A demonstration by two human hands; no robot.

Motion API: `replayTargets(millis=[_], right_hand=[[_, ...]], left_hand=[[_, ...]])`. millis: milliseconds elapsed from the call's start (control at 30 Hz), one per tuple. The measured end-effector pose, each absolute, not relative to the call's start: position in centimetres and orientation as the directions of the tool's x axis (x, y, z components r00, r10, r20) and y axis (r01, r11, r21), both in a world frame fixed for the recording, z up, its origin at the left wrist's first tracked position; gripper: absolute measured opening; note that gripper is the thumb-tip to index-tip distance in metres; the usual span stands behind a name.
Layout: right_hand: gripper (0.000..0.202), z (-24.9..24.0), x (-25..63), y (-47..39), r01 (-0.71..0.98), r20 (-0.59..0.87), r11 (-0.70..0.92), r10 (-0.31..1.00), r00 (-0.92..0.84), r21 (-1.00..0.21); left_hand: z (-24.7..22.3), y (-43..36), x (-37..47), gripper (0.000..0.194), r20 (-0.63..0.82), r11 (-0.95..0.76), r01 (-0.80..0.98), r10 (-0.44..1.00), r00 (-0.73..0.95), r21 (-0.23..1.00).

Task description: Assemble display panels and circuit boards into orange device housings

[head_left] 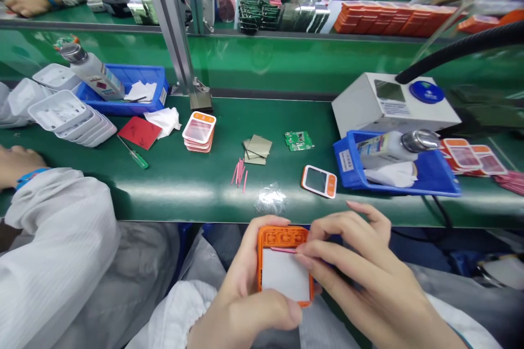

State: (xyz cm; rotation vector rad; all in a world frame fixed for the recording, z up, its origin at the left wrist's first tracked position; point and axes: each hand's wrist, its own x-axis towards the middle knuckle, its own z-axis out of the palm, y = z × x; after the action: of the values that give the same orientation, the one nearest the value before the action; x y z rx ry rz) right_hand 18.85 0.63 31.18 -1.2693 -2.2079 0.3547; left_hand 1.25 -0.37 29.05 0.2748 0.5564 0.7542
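My left hand is wrapped around an orange plastic device housing with a pale grey-white panel set in it. My right hand pinches the end of a thin pink strip, which lies along the panel's upper edge under the moulded orange part. More pink strips lie on the green bench ahead, beside several flat grey-beige squares. A white-and-orange device with a dark screen rests beyond my right hand. Crumpled clear film sits near the bench edge.
A stack of white-orange frames and a green circuit board are on the bench. Blue trays with bottles stand left and right. A co-worker's sleeve is close on my left. A metal post rises behind.
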Motion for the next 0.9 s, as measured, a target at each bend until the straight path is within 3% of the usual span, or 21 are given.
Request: replayTargets(millis=[300,533,900], right_hand=[[0.019,32.2,19.0,0.3,0.713,0.328,0.556,0.830,-0.451,-0.427],[0.018,32.9,19.1,0.1,0.713,0.325,0.562,0.827,-0.460,-0.419],[0.021,33.2,18.8,-0.2,0.748,0.302,0.547,0.835,-0.459,-0.377]], left_hand=[[29.4,-0.7,1.7,0.056,-0.365,0.707,-0.574,0.706,0.607,0.413],[29.2,-1.2,1.8,0.053,-0.378,0.711,-0.512,0.696,0.610,0.482],[29.4,-1.3,2.4,0.020,-0.508,0.671,-0.353,0.732,0.454,0.652]])
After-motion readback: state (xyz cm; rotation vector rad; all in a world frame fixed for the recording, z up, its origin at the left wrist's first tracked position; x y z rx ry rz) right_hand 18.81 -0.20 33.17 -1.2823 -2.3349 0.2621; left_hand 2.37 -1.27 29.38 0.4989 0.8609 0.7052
